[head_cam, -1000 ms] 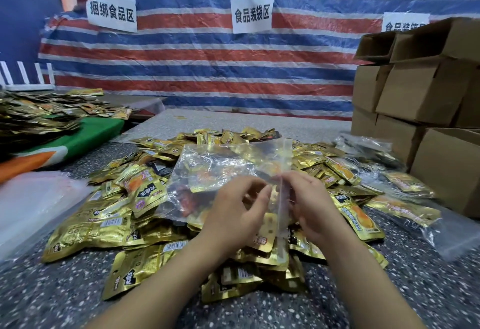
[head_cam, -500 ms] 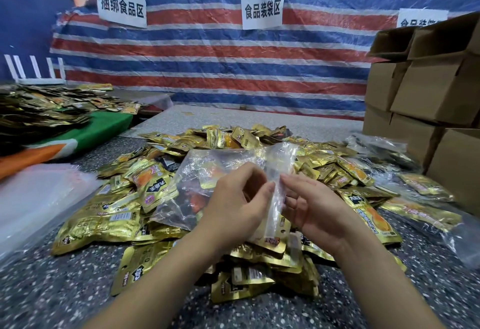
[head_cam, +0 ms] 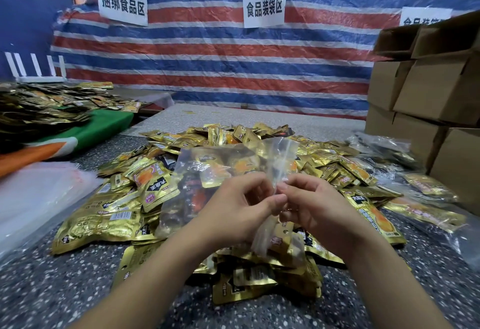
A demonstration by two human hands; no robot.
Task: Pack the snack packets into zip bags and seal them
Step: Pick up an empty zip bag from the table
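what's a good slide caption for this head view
Both hands, left hand and right hand, pinch the edge of a clear zip bag holding snack packets, above a pile of gold packets.

striped tarp [head_cam: 220, 69], cardboard boxes [head_cam: 426, 90], paper signs [head_cam: 264, 6]

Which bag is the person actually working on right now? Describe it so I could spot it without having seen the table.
Start at the big heap of gold snack packets on the speckled table. Just above its near middle, the left hand and right hand meet, both pinching one clear zip bag. Unlike the loose opaque gold packets around it, it is see-through, held up off the heap, with packets already inside.
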